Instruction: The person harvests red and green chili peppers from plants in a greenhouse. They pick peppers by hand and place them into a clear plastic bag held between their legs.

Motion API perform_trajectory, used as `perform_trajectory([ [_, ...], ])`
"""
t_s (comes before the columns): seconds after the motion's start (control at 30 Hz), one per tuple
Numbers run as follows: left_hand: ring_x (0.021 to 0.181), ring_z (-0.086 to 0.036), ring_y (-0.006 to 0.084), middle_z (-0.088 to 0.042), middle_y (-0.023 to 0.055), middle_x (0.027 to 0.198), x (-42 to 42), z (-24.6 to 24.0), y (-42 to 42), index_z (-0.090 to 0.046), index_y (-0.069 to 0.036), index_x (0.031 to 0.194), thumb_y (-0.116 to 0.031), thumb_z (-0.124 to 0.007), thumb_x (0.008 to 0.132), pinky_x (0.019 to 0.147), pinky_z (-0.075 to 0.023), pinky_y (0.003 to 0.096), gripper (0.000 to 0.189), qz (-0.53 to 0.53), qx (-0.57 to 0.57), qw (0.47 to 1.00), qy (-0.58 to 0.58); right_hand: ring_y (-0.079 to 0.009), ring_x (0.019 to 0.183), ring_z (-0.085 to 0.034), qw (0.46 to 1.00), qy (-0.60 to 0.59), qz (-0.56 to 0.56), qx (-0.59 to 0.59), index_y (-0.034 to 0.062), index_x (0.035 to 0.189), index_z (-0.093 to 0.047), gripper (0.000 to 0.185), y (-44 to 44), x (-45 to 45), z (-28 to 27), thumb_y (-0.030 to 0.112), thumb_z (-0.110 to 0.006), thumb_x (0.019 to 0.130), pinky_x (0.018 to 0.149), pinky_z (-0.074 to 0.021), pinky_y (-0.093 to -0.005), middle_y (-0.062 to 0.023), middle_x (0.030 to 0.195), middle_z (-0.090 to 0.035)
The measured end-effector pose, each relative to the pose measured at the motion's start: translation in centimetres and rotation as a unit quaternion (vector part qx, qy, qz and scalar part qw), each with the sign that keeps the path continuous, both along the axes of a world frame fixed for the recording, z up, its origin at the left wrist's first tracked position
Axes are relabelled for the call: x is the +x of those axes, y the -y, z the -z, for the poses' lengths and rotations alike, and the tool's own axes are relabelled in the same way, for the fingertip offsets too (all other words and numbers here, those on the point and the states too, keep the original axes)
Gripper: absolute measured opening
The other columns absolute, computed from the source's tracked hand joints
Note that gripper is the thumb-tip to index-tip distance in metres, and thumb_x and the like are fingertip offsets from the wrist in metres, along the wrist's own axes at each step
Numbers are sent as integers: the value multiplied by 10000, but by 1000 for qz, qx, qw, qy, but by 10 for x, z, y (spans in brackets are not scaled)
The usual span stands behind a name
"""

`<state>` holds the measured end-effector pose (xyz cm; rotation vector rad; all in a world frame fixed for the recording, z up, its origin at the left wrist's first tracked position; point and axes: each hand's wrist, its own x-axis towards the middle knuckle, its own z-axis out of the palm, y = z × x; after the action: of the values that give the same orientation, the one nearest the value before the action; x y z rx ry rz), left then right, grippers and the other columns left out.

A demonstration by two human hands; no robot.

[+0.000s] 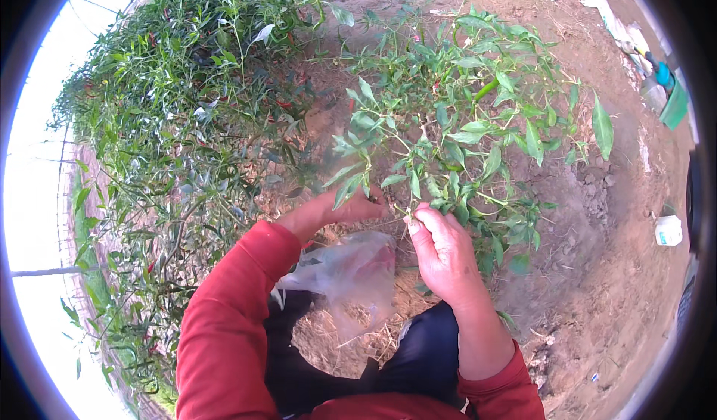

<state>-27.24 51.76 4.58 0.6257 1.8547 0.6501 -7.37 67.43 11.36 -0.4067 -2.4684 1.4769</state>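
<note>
My right hand (445, 249) pinches a thin green stem (410, 216) between thumb and fingertips at the lower edge of a chilli pepper plant (448, 123). My left hand (355, 204) is beside it, fingers curled towards the right hand. Leaves cover part of the left hand, and whether it grips anything cannot be told. A clear plastic bag (358, 271) lies or hangs just below both hands, with something reddish showing through it. One green chilli pepper (486, 89) shows among the upper leaves.
A dense row of pepper plants (196, 101) with red chillies runs along the left. At right, a white plastic container (668, 231) rests on bare soil. Beyond it are a green and teal object (671, 92) and white sheeting (610, 17). My knees flank straw-covered ground (322, 347).
</note>
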Motion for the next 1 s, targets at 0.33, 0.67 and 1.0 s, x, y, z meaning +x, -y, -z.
perform_trajectory([
  [0.33,782,-595,84,-694,-32,909,63,-91,-26,-753,-96,1083,-192,-802,885,661,-507,295,225,4,62,995,73,-205,1020,-673,937,-39,52,-344,5,1194,-709,276,3,-3,25,233,-626,1063,941,-519,-327,-129,1145,-710],
  [0.67,566,-540,85,-654,6,782,-167,-171,22,-707,-58,1088,-248,-665,973,484,-431,285,226,-189,20,921,-340,-415,964,-656,994,-62,-2,-94,18,1048,-664,168,1,3,10,177,-654,997,851,-529,-472,-212,1095,-687],
  [1.0,548,-694,317,-655,175,633,-320,-84,21,-701,-31,1063,-152,-530,956,478,-570,441,236,-52,-278,856,-434,-420,1081,-645,997,46,-55,-25,1,1023,-671,153,11,-13,-9,140,-609,1007,938,-502,-489,-219,1156,-653],
])
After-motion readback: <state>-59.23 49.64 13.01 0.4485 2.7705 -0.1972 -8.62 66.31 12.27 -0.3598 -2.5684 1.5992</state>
